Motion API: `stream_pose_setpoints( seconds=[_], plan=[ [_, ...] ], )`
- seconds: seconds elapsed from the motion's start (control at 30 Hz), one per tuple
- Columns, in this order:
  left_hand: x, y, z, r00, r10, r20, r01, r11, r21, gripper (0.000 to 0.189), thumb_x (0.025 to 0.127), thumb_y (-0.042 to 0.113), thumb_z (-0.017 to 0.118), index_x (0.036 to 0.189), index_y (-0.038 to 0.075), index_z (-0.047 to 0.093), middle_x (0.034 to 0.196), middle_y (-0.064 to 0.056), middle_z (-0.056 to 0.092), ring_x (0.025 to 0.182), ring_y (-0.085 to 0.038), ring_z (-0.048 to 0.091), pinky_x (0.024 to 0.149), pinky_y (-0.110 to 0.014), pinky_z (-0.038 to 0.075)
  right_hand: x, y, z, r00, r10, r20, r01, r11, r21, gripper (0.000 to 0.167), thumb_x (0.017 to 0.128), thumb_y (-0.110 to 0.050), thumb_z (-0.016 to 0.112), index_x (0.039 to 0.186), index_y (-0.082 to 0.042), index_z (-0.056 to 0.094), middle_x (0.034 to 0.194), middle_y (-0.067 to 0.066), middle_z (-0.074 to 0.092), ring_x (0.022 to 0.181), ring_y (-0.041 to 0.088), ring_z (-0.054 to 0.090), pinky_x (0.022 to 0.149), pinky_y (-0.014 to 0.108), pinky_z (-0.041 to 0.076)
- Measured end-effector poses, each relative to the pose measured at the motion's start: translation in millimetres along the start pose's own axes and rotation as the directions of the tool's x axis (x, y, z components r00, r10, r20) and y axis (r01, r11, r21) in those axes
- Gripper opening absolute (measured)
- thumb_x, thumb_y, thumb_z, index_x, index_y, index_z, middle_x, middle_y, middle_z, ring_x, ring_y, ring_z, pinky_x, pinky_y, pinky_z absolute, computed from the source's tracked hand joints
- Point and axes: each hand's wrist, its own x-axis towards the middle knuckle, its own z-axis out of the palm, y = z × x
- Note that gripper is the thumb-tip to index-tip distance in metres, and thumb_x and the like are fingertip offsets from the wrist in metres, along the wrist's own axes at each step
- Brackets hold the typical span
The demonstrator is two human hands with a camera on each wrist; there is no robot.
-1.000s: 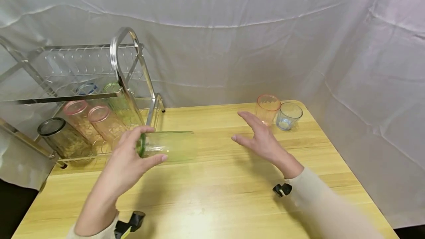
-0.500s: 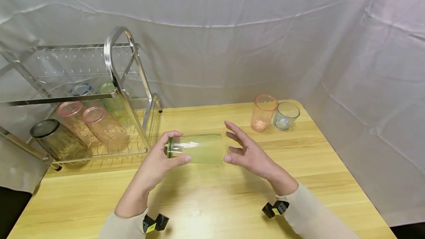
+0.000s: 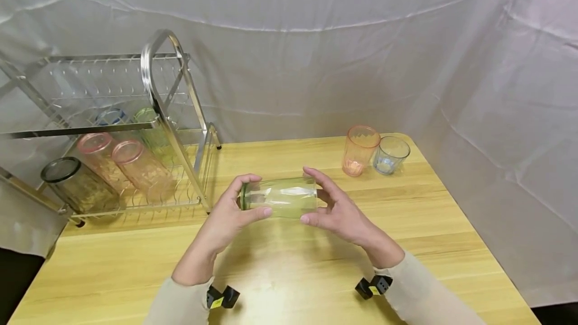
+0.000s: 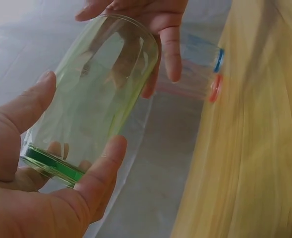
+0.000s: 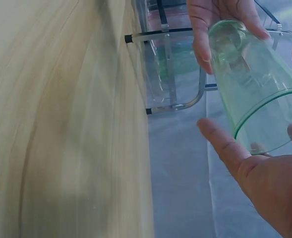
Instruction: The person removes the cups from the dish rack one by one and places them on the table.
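Gripping the green glass (image 3: 280, 198) near its base, the left hand (image 3: 226, 219) held it sideways above the table (image 3: 280, 275) at centre frame in my remote head feed. The right hand (image 3: 347, 214) had its fingers spread loosely around the mouth end; I could not tell whether they touched it. At upper right of the frame I logged a pink tumbler (image 3: 360, 149) standing just beside a bluish tumbler (image 3: 391, 157). A metal rack (image 3: 184, 160) holding several coloured glasses (image 3: 142, 167) stood at the left of the frame.
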Motion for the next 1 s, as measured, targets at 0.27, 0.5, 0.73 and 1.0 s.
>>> stream_pose_setpoints(
  seconds=[0.27, 0.5, 0.73, 1.0],
  plan=[
    [4.7, -1.2, 5.7, 1.0, 0.003, 0.02, -0.002, 0.999, -0.042, 0.074, 0.088, 0.007, 0.085, 0.15, 0.016, 0.045, 0.144, -0.014, 0.051, 0.113, -0.027, 0.064, 0.091, -0.034, 0.058, -1.5, 0.0, -1.0, 0.997, -0.043, -0.062, 0.044, 0.999, 0.015, 0.081, 0.091, 0.0, 0.079, 0.16, -0.015, 0.039, 0.16, 0.014, 0.035, 0.119, 0.026, 0.057, 0.082, 0.032, 0.065],
    [8.5, -5.6, 7.9, 0.999, 0.01, 0.04, -0.007, 0.997, -0.076, 0.072, 0.088, 0.004, 0.083, 0.148, 0.019, 0.047, 0.145, -0.015, 0.049, 0.116, -0.031, 0.063, 0.091, -0.034, 0.06, -2.8, 0.7, -1.4, 0.995, -0.043, -0.091, 0.045, 0.999, 0.024, 0.079, 0.089, 0.003, 0.079, 0.157, -0.012, 0.042, 0.157, 0.013, 0.038, 0.119, 0.022, 0.059, 0.084, 0.033, 0.064],
    [11.1, -11.8, 10.3, 1.0, -0.012, 0.025, 0.013, 0.999, -0.037, 0.07, 0.089, 0.01, 0.085, 0.148, 0.022, 0.049, 0.143, -0.012, 0.05, 0.117, -0.029, 0.061, 0.095, -0.036, 0.057, -4.6, 3.6, -1.9, 0.992, -0.023, -0.125, 0.021, 1.0, -0.022, 0.078, 0.089, 0.002, 0.08, 0.157, -0.014, 0.045, 0.158, 0.013, 0.042, 0.125, 0.023, 0.058, 0.085, 0.035, 0.065],
    [9.8, -14.3, 10.9, 1.0, -0.019, -0.007, 0.019, 0.999, 0.034, 0.072, 0.089, 0.021, 0.087, 0.151, 0.025, 0.05, 0.138, -0.014, 0.057, 0.112, -0.027, 0.065, 0.093, -0.036, 0.056, -6.3, 2.2, -1.4, 0.99, 0.012, -0.139, -0.02, 0.998, -0.053, 0.079, 0.09, -0.001, 0.08, 0.158, -0.022, 0.045, 0.162, 0.012, 0.038, 0.133, 0.042, 0.05, 0.081, 0.033, 0.065]
  ],
)
